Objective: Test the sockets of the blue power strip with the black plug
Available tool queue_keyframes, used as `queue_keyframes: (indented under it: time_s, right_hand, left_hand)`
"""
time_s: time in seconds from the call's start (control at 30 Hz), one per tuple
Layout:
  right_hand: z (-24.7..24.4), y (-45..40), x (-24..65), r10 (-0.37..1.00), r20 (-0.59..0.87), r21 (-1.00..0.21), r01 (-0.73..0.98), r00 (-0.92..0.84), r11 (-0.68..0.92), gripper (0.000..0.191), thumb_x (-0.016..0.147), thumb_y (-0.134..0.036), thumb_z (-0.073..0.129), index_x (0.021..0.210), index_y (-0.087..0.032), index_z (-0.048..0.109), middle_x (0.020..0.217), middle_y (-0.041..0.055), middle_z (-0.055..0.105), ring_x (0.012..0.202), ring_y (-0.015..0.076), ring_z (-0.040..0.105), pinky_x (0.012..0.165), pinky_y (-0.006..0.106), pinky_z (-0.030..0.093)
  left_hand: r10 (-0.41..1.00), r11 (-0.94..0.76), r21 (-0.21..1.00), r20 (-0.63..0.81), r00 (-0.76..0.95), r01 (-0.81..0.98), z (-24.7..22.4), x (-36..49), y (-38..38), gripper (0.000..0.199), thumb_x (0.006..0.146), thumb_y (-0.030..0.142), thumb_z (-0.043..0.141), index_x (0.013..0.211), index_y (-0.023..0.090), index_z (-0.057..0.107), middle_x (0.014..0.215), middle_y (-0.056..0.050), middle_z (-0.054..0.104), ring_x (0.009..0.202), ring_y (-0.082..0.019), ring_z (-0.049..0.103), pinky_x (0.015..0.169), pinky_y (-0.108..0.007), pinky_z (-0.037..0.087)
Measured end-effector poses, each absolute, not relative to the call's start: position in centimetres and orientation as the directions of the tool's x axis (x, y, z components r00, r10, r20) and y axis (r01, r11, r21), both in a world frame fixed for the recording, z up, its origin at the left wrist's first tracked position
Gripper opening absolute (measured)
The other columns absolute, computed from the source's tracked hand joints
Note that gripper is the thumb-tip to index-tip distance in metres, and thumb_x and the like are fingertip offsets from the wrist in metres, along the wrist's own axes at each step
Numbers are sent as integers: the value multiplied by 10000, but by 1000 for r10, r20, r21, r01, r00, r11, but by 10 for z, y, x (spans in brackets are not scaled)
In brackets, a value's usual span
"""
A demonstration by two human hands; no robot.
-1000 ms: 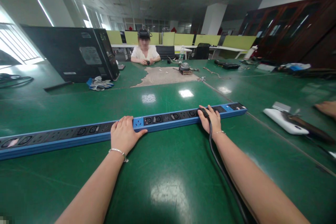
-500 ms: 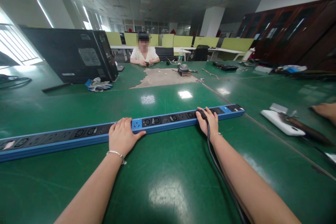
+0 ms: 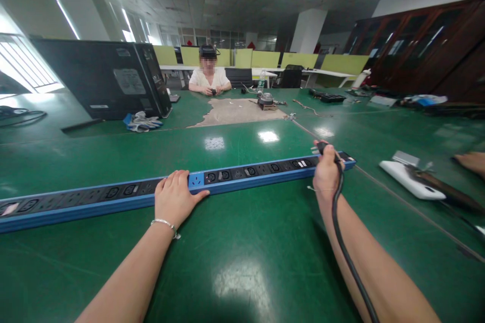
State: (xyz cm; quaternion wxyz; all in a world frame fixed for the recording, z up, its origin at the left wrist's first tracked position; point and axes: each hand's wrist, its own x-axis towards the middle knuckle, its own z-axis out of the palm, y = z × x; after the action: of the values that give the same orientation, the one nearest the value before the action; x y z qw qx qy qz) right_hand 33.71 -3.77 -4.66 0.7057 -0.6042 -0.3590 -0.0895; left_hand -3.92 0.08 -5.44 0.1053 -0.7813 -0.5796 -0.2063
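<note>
Head view: power strip (image 3: 242,181) is steadied under spread left hand (image 3: 176,193); plug (image 3: 322,147) is pinched by right hand (image 3: 326,171); grip best kept clear of prongs (image 3: 314,150).

A long blue power strip (image 3: 242,176) with black sockets (image 3: 249,171) lies slightly aslant on the green counter (image 3: 242,237), and a black plug (image 3: 322,147), prongs (image 3: 314,150) exposed, trails its thick cord (image 3: 343,243) near the strip's right end.

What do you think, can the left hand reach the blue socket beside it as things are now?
Probably yes: the left hand rests on the power strip just beside the blue socket, and nothing seems to lie between them.
</note>
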Motion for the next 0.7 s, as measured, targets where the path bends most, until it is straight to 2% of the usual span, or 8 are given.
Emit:
queue_keyframes:
  time_s: [0.13,0.3,0.43,0.53,0.7]
  right_hand:
    - [-49,-49,384,381,656,-746,636,652,197,426,837,-524,424,934,-187,666,959,50,682,950,189,600,909,382,417]
    - [-76,-54,422,396,599,-779,621,696,88,443,771,-560,503,941,-176,645,924,64,678,882,204,607,846,382,449]
    - [-81,-53,425,388,623,-724,688,679,-40,482,798,-569,441,919,-159,665,943,92,677,929,226,596,885,390,424]
    - [-77,-52,423,481,626,-666,742,613,-79,502,817,-565,393,930,-168,679,933,92,685,961,239,587,935,403,382]
    - [-72,-46,431,571,604,-611,783,557,-118,501,813,-564,390,968,-187,681,957,87,685,962,243,588,910,401,396]
  left_hand:
    - [861,-306,74,447,243,949,-56,-39,1,724,703,644,507,1201,118,477,1199,-178,571,1145,-316,488,968,-444,319]
    - [859,-309,74,449,245,948,-56,-39,1,699,715,641,495,1197,135,476,1199,-175,573,1159,-305,484,979,-436,310]
    - [865,-308,75,438,246,948,-54,-39,1,704,711,644,502,1199,137,476,1203,-174,573,1160,-300,484,978,-436,314]
    - [870,-306,89,431,241,948,-54,-39,1,704,706,642,508,1195,135,482,1203,-177,575,1169,-300,479,980,-442,315]
    - [869,-312,98,431,242,945,-56,-40,2,687,705,634,512,1178,135,499,1198,-174,581,1175,-301,477,982,-445,317]
